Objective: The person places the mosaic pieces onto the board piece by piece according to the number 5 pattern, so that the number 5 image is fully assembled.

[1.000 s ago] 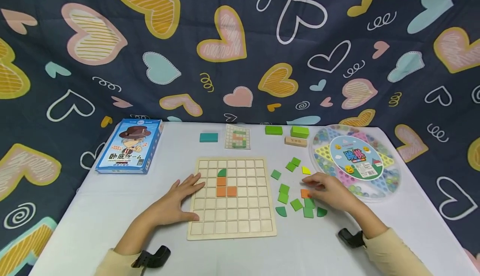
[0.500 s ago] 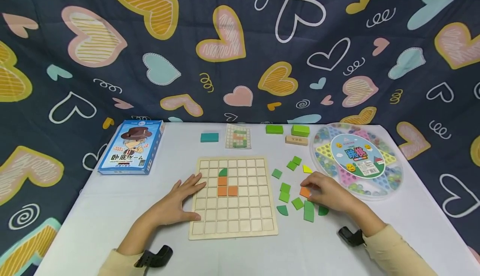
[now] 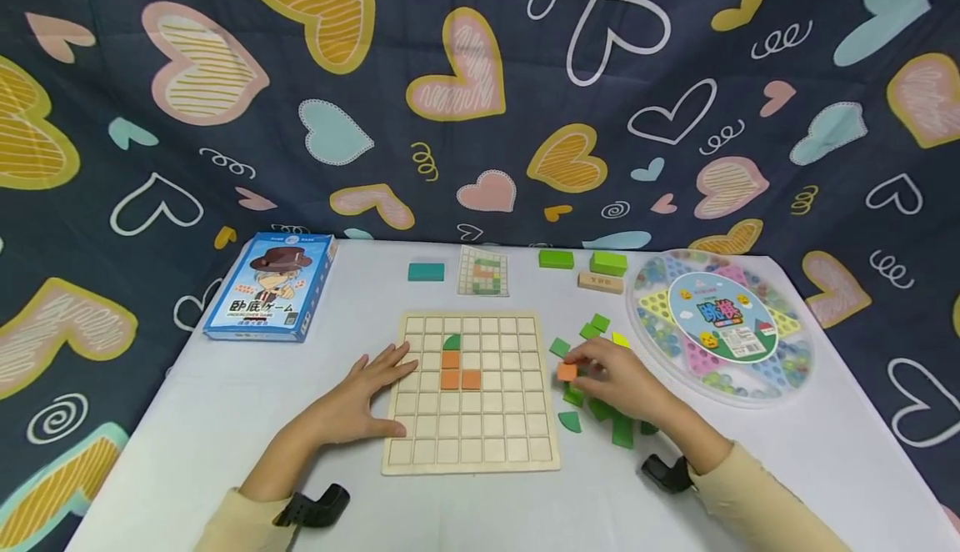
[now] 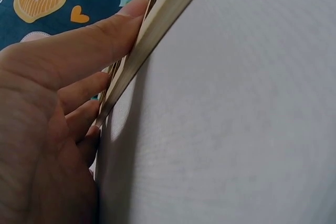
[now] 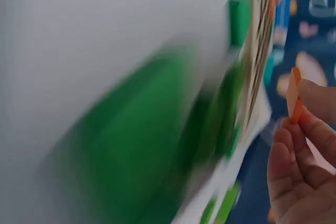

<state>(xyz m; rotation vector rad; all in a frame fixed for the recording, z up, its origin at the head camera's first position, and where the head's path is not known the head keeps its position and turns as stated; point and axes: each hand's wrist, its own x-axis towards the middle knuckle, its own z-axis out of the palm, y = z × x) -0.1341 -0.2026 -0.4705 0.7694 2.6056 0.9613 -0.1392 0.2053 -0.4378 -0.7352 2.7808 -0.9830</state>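
- Shifted left since the earlier frame: orange tile and right hand, now near the right edge of the grid board, not yet over it in the head view.
- Right hand: pinching the orange tile between thumb and fingers.
- Left hand: unmoved, fingers spread and extended at the board's left side, gripping nothing visible; pressure on the wood impossible to tell.
- Already on the grid board: three laid orange tiles in an L, with a green quarter-round just beyond.
- Judged advisable: keep the light pinch, pass clear of the loose green tiles, level and square up before lowering, avoid nudging laid pieces, and steady the board with the left hand.
- Shown by right wrist view, not by head: tile's thin edge against the thumb; nearby green pieces blurred.
- Shown by left wrist view only: board's side thickness, with thumb tip at its upper edge.
- Shown whole by head view only: grid and pattern card.
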